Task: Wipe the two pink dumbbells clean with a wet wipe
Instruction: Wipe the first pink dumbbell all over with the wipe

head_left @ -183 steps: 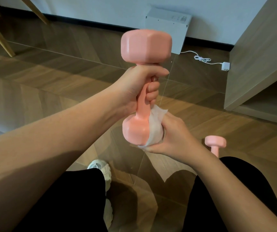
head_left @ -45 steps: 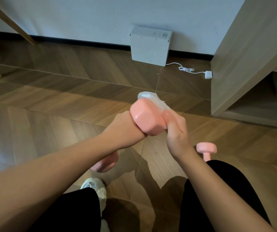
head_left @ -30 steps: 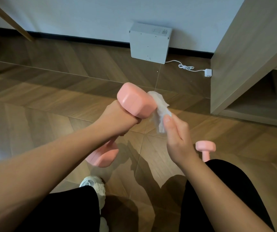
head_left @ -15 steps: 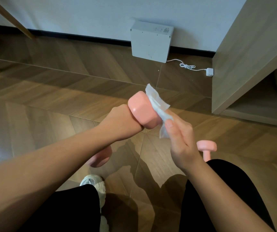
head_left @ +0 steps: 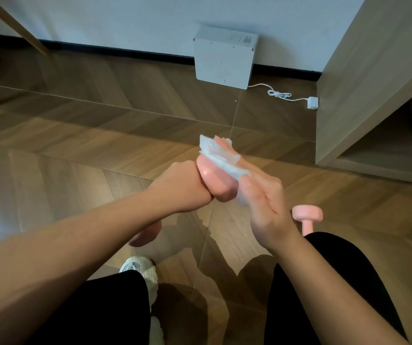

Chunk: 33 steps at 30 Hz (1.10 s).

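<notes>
The left hand (head_left: 182, 188) is closed around the handle of a pink dumbbell (head_left: 216, 181) and holds it in the air above the floor (head_left: 75, 150), tilted. 1 of its 2 heads points up and away from the person. The lower head shows below the left wrist, above a white shoe (head_left: 140, 268).

The right hand (head_left: 262, 202) grips a white wet wipe (head_left: 221, 156) and presses it against the upper head. The thumb lies on the wipe at the near side of that head, and the wipe drapes over its top and far side. The right fingers are mostly hidden behind the head and the wipe.

The other dumbbell (head_left: 307, 215) stands upright on the floor towards its right side, just beyond the right leg in black trousers (head_left: 324, 282), which hides its lower part.

At the far edge of the floor a grey box (head_left: 225, 57) leans against the wall. A white cable (head_left: 279, 94) runs from it to a small white plug (head_left: 312, 103) beside a wooden cabinet (head_left: 374, 70) at the right edge.
</notes>
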Available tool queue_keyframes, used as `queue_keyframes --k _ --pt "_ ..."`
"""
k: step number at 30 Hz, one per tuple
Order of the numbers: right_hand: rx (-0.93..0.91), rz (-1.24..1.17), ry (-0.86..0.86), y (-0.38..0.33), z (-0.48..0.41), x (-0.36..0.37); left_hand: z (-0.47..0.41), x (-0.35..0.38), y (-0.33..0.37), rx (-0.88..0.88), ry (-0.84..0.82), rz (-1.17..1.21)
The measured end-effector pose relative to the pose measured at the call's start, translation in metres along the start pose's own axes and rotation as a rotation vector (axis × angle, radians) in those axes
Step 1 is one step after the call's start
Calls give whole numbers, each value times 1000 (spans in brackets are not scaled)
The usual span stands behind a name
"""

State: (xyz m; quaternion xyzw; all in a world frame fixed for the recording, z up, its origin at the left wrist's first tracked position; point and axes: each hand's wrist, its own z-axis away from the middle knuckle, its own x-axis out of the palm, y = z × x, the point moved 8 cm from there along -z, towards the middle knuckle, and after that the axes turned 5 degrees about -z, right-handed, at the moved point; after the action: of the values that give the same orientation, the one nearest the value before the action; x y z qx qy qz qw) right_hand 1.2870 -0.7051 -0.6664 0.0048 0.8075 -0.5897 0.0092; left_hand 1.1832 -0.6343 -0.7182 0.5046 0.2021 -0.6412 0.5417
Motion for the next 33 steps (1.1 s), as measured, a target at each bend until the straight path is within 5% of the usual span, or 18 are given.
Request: queue_keyframes --k 4,8,17,22,27,33 --pt "-35 95 37 4 5 -5 0 -1 -22 -247 -27 471" --pt "125 50 190 24 7 -22 6 -4 -13 -208 -22 751" --pt "167 -76 120 19 1 -18 13 -5 23 125 -38 -85" --pt "28 74 57 11 9 -13 4 3 -9 -170 -89 368" --pt "162 74 131 28 12 -24 7 -4 -4 -121 -64 531" --pt "261 -87 145 33 -1 -25 12 -12 33 174 -64 -74"
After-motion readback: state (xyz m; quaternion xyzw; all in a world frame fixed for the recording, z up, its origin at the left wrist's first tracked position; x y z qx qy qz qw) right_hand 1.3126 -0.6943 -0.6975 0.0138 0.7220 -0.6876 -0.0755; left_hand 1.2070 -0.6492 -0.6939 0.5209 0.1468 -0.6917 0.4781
